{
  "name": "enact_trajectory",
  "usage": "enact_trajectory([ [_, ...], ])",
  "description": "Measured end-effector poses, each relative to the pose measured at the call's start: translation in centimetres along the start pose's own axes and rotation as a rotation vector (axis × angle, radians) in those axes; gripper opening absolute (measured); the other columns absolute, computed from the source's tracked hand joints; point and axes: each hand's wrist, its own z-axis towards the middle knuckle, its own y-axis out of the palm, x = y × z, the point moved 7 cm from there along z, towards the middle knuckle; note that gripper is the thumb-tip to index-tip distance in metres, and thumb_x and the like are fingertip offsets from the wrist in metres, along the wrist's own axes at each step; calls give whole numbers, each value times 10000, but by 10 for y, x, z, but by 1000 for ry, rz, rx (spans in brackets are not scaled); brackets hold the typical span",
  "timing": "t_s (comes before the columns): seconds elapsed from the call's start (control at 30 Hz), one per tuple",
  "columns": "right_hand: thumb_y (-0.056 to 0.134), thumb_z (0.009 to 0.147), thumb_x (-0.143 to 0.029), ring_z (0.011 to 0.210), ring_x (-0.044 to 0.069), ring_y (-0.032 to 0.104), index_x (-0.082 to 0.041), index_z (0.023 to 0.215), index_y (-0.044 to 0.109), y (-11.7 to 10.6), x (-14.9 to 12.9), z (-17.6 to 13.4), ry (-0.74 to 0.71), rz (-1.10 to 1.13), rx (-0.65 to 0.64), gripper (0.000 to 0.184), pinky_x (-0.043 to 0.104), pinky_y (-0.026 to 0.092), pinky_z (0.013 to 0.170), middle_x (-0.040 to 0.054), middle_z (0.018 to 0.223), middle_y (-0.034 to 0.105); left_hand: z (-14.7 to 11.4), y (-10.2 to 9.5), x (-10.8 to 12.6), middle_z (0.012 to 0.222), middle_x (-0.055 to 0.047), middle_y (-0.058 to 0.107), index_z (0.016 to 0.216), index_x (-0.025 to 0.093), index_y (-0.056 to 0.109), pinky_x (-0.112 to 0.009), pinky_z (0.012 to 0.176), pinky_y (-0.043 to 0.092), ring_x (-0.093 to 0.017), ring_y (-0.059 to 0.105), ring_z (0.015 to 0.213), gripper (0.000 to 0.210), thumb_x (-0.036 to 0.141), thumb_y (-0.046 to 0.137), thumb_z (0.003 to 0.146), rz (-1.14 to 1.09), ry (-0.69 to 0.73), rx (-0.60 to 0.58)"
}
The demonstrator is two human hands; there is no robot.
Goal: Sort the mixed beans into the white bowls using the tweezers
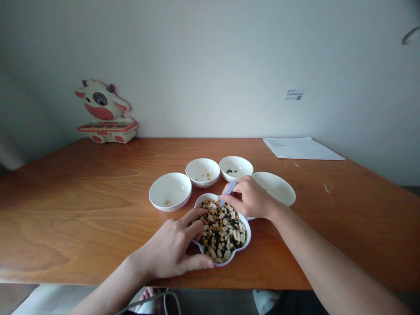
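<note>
A white flower-shaped dish (248,239) stands near the table's front edge, filled with mixed peanuts, yellow kernels and black beans. My left hand (179,243) grips its left side, fingers over the rim onto the beans and thumb along the lower edge. Pinched in my right hand (251,197) are small light-purple tweezers (229,191), tips down among the beans at the top of the dish. Around it stand white bowls: a left bowl (170,177) with a few pale pieces, a middle bowl (202,162) with some light pieces, and a back bowl (236,161) with several black beans.
A further white bowl (278,186) sits at the right, partly behind my right hand. Paper sheets (302,148) lie at the back right of the wooden table (82,210). A cow-shaped toy keyboard (106,113) stands at the back left against the wall.
</note>
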Motion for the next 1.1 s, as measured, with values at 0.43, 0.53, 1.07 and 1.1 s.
enact_trajectory([
  [0.43,543,909,-303,482,104,462,-161,546,567,-27,13,-4,95,-12,287,391,253,317,509,-1,513,560,0,0,-1,1484,-171,441,869,171,555,-477,914,562,-372,568,1242,485,655,574,899,18,4,1],
  [0.53,545,917,-367,481,119,490,-159,579,585,-43,28,-12,233,-73,502,399,257,320,510,12,511,567,1,0,-1,1502,-174,419,865,169,552,-450,891,576,-369,571,1242,487,655,573,900,8,-3,-7],
  [1.07,552,881,-300,493,193,550,-160,545,583,-48,58,-16,507,-504,449,366,316,242,546,118,565,670,0,2,-2,1513,-166,412,853,174,529,-432,839,589,-376,563,1252,500,670,561,899,23,4,5],
  [1.1,552,879,-302,489,189,541,-162,536,576,-49,58,-16,513,-501,449,371,316,238,545,114,556,663,0,2,-2,1509,-167,417,855,174,530,-435,842,586,-373,567,1249,500,671,558,902,24,6,7],
])
